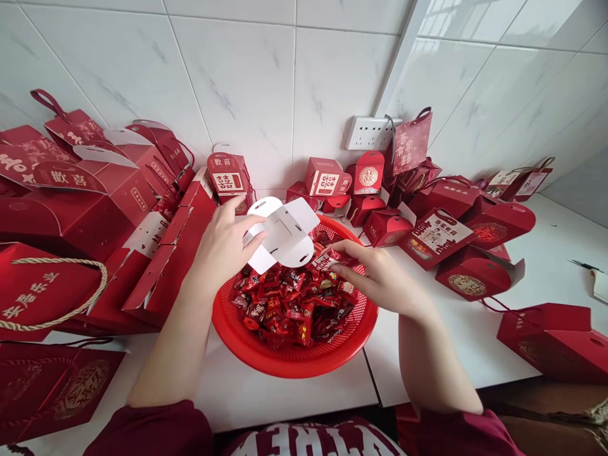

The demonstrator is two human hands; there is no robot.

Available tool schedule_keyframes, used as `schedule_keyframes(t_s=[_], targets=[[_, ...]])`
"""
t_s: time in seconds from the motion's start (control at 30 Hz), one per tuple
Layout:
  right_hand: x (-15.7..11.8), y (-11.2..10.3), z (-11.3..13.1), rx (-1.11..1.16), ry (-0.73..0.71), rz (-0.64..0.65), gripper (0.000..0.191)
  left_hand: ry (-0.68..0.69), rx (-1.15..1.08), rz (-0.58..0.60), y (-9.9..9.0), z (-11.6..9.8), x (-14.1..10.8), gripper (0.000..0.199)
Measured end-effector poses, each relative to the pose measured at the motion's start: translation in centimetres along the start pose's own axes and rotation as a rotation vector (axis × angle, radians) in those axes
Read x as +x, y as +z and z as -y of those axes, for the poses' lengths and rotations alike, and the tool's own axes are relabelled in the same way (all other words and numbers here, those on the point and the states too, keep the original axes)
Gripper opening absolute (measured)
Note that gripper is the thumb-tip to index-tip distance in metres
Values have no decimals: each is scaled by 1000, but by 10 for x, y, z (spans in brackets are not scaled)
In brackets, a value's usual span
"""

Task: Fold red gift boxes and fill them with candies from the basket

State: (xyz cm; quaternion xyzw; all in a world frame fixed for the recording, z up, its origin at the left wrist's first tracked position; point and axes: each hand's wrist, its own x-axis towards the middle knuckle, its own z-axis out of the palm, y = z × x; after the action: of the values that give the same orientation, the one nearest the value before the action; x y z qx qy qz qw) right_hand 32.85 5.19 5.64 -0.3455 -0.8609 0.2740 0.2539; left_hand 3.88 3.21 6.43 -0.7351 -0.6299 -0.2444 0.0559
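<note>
A red plastic basket (294, 367) full of wrapped candies (289, 310) stands on the white counter. Above its far left part is an open box (280, 234), its white inside facing up and its flaps spread. My left hand (230, 240) holds the box by its left side, with thumb and fingers at the edge. My right hand (375, 272) is closed on a red-and-white wrapped candy (325, 259), over the right part of the basket and just right of the box.
Red gift boxes (95, 183) crowd the left side. More boxes stand along the tiled wall and on the right (479, 272). A power strip (370, 133) is on the wall. A pen (585, 265) lies at the far right.
</note>
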Motion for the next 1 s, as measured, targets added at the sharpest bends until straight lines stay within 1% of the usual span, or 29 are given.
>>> schedule_keyframes(t_s=[0.07,0.1,0.13,0.17,0.23,0.33,0.4,0.43,0.47,0.5,0.53,0.6,0.63,0.67,0.73,0.8,0.87,1.0], targets=[[1,0,0,9,-3,8,18,-39,-67,161,8,11,5,38],[1,0,0,12,-5,17,18,-46,-106,219,11,14,6,40],[2,0,0,13,-11,24,18,-52,-134,243,13,16,7,42],[2,0,-1,11,-21,23,19,-56,-150,228,12,15,8,42],[1,-1,-2,11,-42,0,21,-60,-168,121,5,12,6,42],[-1,-4,-3,35,-36,-49,25,-41,-250,-54,-18,5,-2,39],[-3,-8,-4,78,-15,-37,26,-49,-318,-119,-32,4,-9,35],[-5,-11,-4,114,-12,-20,24,-67,-338,-113,-37,5,-12,33],[-6,-13,-4,166,-16,8,22,-82,-352,-70,-40,6,-14,32],[-8,-16,-4,235,-30,43,19,-88,-351,3,-40,7,-15,33],[-10,-18,-3,315,-52,85,16,-78,-338,108,-37,8,-15,35],[-13,-21,-1,453,-107,157,13,-5,-295,346,-29,6,-13,47],[-15,-22,1,486,-128,161,13,50,-276,448,-25,3,-12,55],[-16,-22,3,484,-139,136,12,103,-270,528,-21,-1,-10,64],[-17,-17,10,389,-144,34,12,176,-282,605,-17,-9,-8,79],[-16,-8,17,257,-146,-44,13,203,-282,634,-17,-16,-8,89],[-11,7,23,139,-162,-22,18,211,-268,662,-18,-19,-10,93],[7,39,27,-130,-233,121,23,224,-294,758,-19,-18,-13,99]])
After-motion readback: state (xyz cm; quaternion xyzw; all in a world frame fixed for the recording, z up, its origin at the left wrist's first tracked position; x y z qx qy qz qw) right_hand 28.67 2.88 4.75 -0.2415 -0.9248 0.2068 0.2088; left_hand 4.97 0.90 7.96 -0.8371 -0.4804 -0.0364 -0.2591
